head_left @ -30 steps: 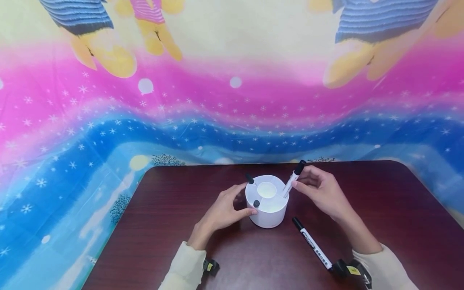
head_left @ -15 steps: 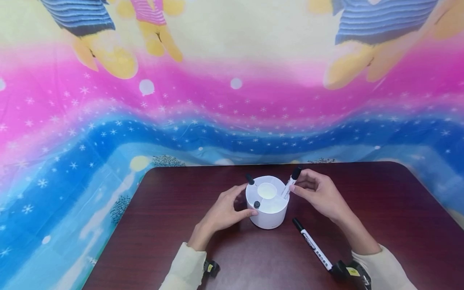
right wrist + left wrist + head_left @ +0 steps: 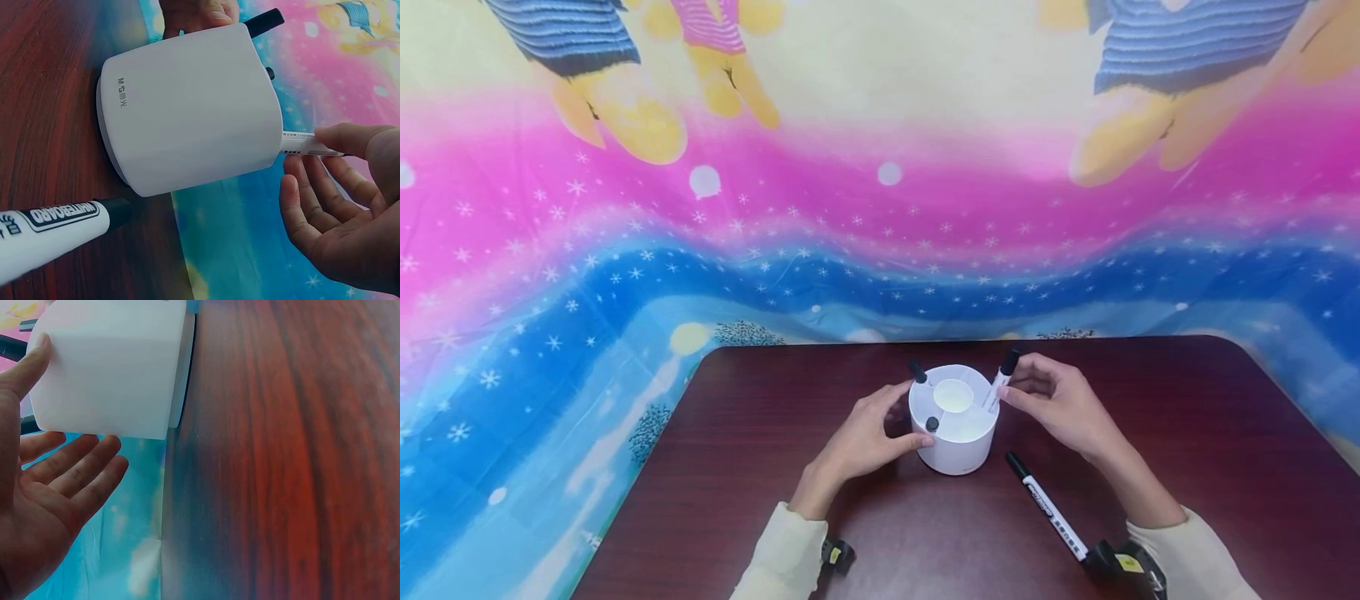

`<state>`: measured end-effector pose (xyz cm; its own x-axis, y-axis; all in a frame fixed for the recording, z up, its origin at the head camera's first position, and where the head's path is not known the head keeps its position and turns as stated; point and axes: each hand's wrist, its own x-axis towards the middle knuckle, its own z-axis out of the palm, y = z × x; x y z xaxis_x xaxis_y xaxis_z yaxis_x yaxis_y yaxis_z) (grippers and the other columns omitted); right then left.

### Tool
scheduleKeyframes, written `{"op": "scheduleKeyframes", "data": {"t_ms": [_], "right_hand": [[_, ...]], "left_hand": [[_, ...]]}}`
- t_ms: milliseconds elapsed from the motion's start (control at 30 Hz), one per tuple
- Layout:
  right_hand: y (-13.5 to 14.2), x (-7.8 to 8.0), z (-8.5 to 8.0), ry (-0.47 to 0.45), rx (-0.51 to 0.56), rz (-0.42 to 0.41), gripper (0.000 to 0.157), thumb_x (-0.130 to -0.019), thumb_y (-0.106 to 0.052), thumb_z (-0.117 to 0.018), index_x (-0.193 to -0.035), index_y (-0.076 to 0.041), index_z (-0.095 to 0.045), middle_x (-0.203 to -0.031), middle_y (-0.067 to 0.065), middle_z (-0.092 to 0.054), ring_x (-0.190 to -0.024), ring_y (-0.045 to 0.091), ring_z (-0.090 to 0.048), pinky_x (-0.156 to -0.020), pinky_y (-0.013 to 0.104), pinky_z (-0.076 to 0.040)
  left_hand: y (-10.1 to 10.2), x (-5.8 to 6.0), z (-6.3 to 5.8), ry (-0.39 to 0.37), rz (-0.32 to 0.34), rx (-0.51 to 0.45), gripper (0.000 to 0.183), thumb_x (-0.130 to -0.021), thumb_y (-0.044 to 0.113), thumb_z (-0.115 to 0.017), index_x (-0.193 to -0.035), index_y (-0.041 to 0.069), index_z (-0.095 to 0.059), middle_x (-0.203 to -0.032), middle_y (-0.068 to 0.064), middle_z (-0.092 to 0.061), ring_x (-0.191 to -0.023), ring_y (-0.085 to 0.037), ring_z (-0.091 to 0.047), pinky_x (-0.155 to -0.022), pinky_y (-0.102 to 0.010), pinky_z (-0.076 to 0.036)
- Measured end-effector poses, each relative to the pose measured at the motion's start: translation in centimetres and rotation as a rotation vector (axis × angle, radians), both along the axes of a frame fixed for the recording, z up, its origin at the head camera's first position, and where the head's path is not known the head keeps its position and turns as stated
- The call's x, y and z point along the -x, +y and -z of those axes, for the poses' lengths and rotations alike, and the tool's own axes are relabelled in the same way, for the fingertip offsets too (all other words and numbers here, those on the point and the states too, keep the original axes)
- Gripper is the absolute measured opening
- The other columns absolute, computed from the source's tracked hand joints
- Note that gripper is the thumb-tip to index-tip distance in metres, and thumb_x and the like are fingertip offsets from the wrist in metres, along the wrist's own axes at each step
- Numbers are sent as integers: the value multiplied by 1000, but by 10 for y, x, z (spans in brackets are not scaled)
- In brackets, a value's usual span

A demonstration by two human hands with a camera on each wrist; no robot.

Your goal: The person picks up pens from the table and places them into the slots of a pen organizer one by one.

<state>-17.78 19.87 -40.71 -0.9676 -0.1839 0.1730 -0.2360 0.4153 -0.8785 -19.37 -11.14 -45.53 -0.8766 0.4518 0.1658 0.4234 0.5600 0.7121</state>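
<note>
A white round pen holder (image 3: pixel 958 455) with a central cup and divided outer compartments stands on the table. My left hand (image 3: pixel 868 433) holds its left side, thumb at the front rim and fingers round the back; the left wrist view shows the fingertips at its wall. With my right hand (image 3: pixel 1063 404) I pinch a black-capped whiteboard marker (image 3: pixel 1004 375) between thumb and fingers. That marker leans outward, its lower end inside the right compartment. Two more black caps (image 3: pixel 917 372) stick up at the holder's left and front left.
Another whiteboard marker (image 3: pixel 1051 510) lies on the dark red wooden table (image 3: pixel 760 442), right of the holder and near the right wrist's camera (image 3: pixel 1105 557). A patterned cloth (image 3: pixel 880 250) hangs behind the table's far edge.
The marker in my right hand has slid down and slightly left, deeper into the holder's right compartment. My left hand keeps its hold, and the marker on the table has stayed put.
</note>
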Motion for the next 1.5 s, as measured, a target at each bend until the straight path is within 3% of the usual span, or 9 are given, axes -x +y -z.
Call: {"op": "scheduleKeyframes", "data": {"t_ms": [500,900,1300,1500], "right_hand": [[-1,-2,0,3,-23,-6,26,-99,-15,-79,-120,-2,-70,-113,14,-75,-100,7,-73,-85,19,-60],[7,-4,-6,7,-6,0,35,-101,-18,-77,-131,-3,-69,-126,19,-74,-103,2,-72,-87,20,-61],[11,-5,-13,24,-18,13,35,-102,-21,-76,-132,-5,-69,-126,17,-74,-104,2,-71,-88,17,-59],[13,-3,-15,33,-10,12,35,-102,-20,-75,-132,-4,-68,-126,18,-74,-104,0,-71,-89,16,-59]], "left_hand": [[1,0,2,-2,14,-18,85,-87,53,-88,-160,27,-51,-141,-1,-68,-123,-26,-72,-107,-47,-59],[1,-1,1,-14,20,-29,86,-87,52,-88,-160,24,-51,-140,-2,-68,-123,-29,-71,-108,-51,-58],[0,0,0,-5,20,-11,88,-87,54,-87,-161,25,-50,-141,0,-68,-121,-22,-72,-106,-44,-59],[-8,2,-2,6,21,-49,80,-87,49,-89,-154,19,-57,-135,0,-73,-117,-18,-74,-104,-39,-61]]}}
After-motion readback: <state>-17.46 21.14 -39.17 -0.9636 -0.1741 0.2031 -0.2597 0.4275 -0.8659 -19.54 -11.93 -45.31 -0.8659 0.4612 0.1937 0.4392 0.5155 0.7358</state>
